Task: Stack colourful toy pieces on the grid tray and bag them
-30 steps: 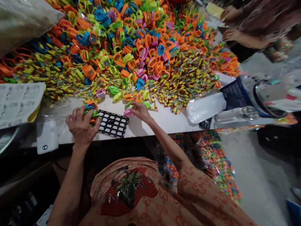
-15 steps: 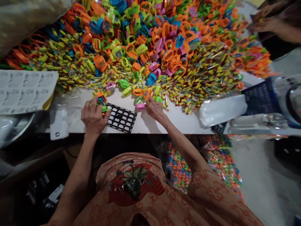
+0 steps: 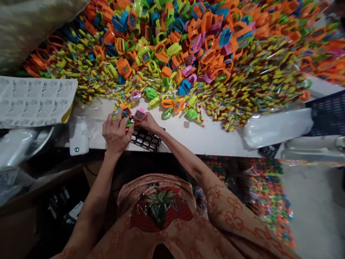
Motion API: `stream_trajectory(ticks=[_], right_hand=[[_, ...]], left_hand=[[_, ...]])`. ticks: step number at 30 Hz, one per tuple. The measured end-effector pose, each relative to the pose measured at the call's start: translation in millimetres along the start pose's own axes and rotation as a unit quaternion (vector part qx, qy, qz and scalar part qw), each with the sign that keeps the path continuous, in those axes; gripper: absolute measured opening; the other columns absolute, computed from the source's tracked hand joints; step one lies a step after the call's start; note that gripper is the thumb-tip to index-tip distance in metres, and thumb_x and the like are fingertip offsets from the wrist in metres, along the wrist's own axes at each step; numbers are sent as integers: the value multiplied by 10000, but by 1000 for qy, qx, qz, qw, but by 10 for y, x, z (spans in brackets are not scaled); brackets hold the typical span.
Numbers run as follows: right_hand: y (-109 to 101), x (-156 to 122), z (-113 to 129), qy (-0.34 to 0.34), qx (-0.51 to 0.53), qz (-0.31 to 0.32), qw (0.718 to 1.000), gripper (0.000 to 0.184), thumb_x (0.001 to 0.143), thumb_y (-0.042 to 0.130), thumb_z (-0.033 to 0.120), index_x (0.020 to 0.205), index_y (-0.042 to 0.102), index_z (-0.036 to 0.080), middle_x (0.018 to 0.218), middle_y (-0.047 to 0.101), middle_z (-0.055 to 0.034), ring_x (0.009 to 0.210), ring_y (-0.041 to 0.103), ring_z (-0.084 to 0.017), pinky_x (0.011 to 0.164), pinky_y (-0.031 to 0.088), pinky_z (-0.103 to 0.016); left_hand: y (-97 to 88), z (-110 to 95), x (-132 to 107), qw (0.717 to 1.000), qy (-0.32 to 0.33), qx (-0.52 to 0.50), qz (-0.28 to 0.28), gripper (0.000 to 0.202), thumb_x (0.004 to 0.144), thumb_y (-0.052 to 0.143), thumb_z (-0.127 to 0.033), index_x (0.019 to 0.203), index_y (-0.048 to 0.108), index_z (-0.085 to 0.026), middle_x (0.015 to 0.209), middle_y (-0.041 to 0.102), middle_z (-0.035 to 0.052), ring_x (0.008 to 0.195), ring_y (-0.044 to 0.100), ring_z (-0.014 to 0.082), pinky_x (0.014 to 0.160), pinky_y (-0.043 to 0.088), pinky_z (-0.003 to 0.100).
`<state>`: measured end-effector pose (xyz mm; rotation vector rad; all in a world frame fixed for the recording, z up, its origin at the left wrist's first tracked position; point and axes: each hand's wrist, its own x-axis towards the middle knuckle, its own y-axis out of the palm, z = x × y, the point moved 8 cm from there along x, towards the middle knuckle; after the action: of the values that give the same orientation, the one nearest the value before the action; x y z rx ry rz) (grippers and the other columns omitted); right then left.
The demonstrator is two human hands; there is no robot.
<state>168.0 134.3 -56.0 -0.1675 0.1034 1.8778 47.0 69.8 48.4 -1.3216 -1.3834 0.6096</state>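
Observation:
My left hand (image 3: 117, 132) is curled around several small plastic toy watches, with orange (image 3: 124, 109) and green parts showing at its fingers. My right hand (image 3: 149, 123) pinches a pink toy watch (image 3: 139, 114) by its band, close beside the left fingers. Under both hands lies a black plastic grid (image 3: 147, 139) with honeycomb-like openings, at the front edge of the white table (image 3: 205, 140). Loose toy watches lie just beyond: an orange one (image 3: 178, 105), a light green one (image 3: 167, 113) and a brighter green one (image 3: 192, 114).
A large heap of colourful toy watches (image 3: 172, 46) and small yellow wrapped pieces (image 3: 250, 79) covers the back. Printed sheets (image 3: 37, 100) and a white phone-like device (image 3: 79, 138) lie left. To the right are a clear plastic bag stack (image 3: 277, 127) and a dark blue basket (image 3: 327, 113).
My right hand has moved left with the pink toy watch, from the loose watches to above the grid beside my left hand. The whole view has shifted slightly.

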Motion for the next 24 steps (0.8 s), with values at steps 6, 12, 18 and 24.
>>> stream_trajectory(ticks=[6,12,18,24], right_hand=[[104,-7,227,-105,-287,63,950,22,798,579,187,797,581,165,787,602,-23,745,510,-170,698,409,-273],[237,-150,299,-110,-402,102,903,193,907,531,151,1041,670,150,1065,655,-99,923,607,-212,799,467,-296],[-1352,-410,713,9,-514,-150,844,434,907,445,28,1242,694,146,1296,613,-151,1054,633,-261,871,478,-363],[-2011,-414,828,73,-620,-118,772,345,909,468,-10,1041,756,129,1328,597,-180,1029,626,-305,857,447,-399]], left_hand=[[37,3,13,1000,-11,-1,22,514,988,486,-565,1316,653,-206,1532,540,164,1420,457,395,1111,373,550],[-18,-76,93,998,-2,-5,67,537,1001,479,-547,1461,574,-288,1586,488,111,1453,400,411,1139,349,590],[-34,-78,80,999,3,-21,50,520,986,522,-536,1440,595,-295,1580,496,110,1450,391,417,1132,350,614],[-31,-68,84,999,-4,-14,46,512,990,516,-516,1444,593,-294,1589,483,114,1449,390,432,1125,338,619]])
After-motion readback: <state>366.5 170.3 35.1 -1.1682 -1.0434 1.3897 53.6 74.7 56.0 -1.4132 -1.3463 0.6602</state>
